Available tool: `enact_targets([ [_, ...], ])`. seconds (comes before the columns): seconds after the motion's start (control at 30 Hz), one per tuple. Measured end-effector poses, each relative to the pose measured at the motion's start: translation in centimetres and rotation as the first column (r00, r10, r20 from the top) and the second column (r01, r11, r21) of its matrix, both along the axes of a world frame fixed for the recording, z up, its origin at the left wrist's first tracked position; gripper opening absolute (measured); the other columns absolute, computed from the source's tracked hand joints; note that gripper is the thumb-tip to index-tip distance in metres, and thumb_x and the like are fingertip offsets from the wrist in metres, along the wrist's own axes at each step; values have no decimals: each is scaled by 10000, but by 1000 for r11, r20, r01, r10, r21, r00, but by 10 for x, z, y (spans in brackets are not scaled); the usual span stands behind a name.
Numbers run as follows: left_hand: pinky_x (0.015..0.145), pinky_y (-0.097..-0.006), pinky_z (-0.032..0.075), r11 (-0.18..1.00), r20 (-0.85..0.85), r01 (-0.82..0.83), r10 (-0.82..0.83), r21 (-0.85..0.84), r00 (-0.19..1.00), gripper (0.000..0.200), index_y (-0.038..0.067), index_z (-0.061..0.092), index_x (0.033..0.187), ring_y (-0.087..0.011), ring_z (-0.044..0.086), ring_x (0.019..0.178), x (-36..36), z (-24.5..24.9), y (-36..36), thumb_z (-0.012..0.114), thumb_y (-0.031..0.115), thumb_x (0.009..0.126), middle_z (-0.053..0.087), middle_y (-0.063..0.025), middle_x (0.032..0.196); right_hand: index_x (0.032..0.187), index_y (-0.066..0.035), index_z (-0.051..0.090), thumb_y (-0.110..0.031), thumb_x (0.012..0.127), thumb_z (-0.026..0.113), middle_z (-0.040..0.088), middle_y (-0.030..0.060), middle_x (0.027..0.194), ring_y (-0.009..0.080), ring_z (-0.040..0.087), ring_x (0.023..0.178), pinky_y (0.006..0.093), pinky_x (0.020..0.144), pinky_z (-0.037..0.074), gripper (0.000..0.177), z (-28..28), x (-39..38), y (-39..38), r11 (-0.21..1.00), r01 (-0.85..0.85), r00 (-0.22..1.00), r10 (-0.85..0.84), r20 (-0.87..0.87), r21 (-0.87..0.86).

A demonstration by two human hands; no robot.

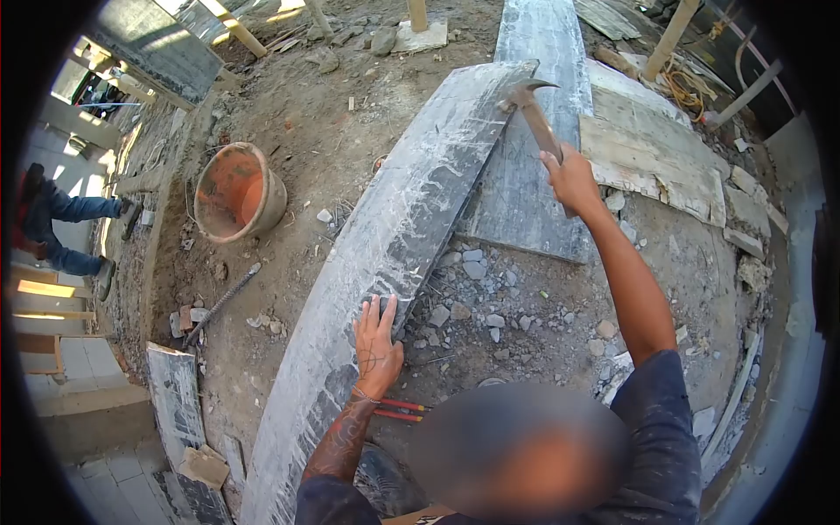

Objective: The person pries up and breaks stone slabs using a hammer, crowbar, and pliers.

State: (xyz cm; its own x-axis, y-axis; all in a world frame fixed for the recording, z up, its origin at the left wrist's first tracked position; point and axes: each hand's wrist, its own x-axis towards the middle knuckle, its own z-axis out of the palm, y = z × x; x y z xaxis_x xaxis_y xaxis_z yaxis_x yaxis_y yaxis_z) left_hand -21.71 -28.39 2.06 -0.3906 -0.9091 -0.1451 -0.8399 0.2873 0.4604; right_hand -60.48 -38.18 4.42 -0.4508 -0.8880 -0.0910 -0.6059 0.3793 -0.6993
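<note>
A long grey board point(385, 210), crusted with pale cement, runs from the bottom of the view up to the upper middle. My left hand point(376, 350) rests flat on its right side, fingers stretched out. Wrapped round the handle of a claw hammer point(539, 127) is my right hand point(573, 182). The hammer's head overlaps the board's far end in this view. Beneath that end lies a second wide board point(544, 44). Two red-handled tools point(398, 411) show beside my left wrist, partly hidden.
An orange-lined bucket point(241, 192) stands on the dirt to the left, with a metal bar point(223, 304) below it. Rubble point(477, 267) covers the ground right of the board. More old planks point(647, 162) lie at right. Another person's legs point(79, 210) show at far left.
</note>
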Motion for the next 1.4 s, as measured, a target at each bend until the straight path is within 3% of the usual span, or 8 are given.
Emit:
enact_targets([
  [0.17, 1051, -491, 185, 1000, -69, 16, -15, 8, 998, 766, 113, 334, 1359, -412, 232, 1291, 10, 16, -17, 509, -43, 630, 294, -240, 1372, 788, -13, 507, -241, 829, 603, 510, 18, 534, 106, 484, 394, 259, 367, 383, 251, -31, 12, 117, 984, 168, 898, -128, 422, -57],
  [0.43, 1021, -362, 303, 995, -134, 101, -101, -8, 986, 713, 47, 378, 1317, -375, 393, 1209, 40, 54, -57, 527, -16, 623, 425, -265, 1272, 842, 28, 592, -307, 683, 680, 598, 183, 761, 318, 596, 754, 412, 690, 461, 381, -102, 46, 318, 841, 170, 985, -155, -73, 514],
  [0.57, 1005, -342, 318, 985, -187, 168, -160, 33, 969, 710, 41, 377, 1316, -349, 425, 1188, 55, 67, -75, 537, 12, 625, 443, -251, 1262, 1195, 13, 419, -227, 614, 760, 407, 220, 1226, 378, 377, 1158, 451, 960, 311, 715, -77, 69, 246, 978, 182, 944, -146, -295, 98],
  [0.7, 977, -328, 343, 978, -193, 193, -175, 80, 965, 715, 59, 365, 1330, -328, 478, 1138, 67, 79, -92, 538, 17, 637, 490, -241, 1215, 1230, -81, 444, -291, 659, 725, 375, 112, 1316, 305, 316, 1240, 434, 1019, 262, 670, 26, 137, 61, 682, -659, 700, 403, -590, -316],
  [0.87, 972, -359, 353, 986, -63, 77, -69, 146, 996, 668, 75, 387, 1318, -322, 485, 1127, 81, 93, -103, 588, 84, 681, 511, -216, 1191, 1034, -85, 548, -306, 757, 622, 578, 76, 1055, 253, 489, 1088, 412, 986, 313, 362, 42, 192, -95, 365, -931, 257, 665, -701, 5],
  [1.0, 1006, -415, 316, 986, 66, 53, -43, -159, 997, 683, 95, 423, 1294, -306, 392, 1220, 157, 138, -30, 694, 277, 695, 457, -169, 1275, 983, -58, 579, -194, 722, 637, 600, 103, 949, 303, 551, 915, 383, 803, 417, 300, 44, 198, -109, 330, -936, 307, 606, -734, -119],
  [1.13, 1023, -412, 289, 876, 399, -427, 482, -222, 780, 813, 82, 434, 1277, -319, 361, 1232, 289, 195, 97, 738, 452, 620, 426, -173, 1297, 1032, -22, 554, -120, 751, 597, 565, 138, 997, 329, 515, 945, 398, 816, 401, 301, 37, 198, -114, 308, -948, 257, 595, -762, -79],
  [1.4, 818, -397, 427, 602, 324, -652, 798, -461, 508, 452, 91, 616, 1016, -302, 567, 910, 366, 97, 195, 725, 367, 675, 622, -112, 930, 1001, -12, 523, -165, 791, 559, 545, 136, 919, 310, 503, 923, 424, 892, 371, 262, 32, 201, -120, 282, -957, 211, 516, -830, -67],
])
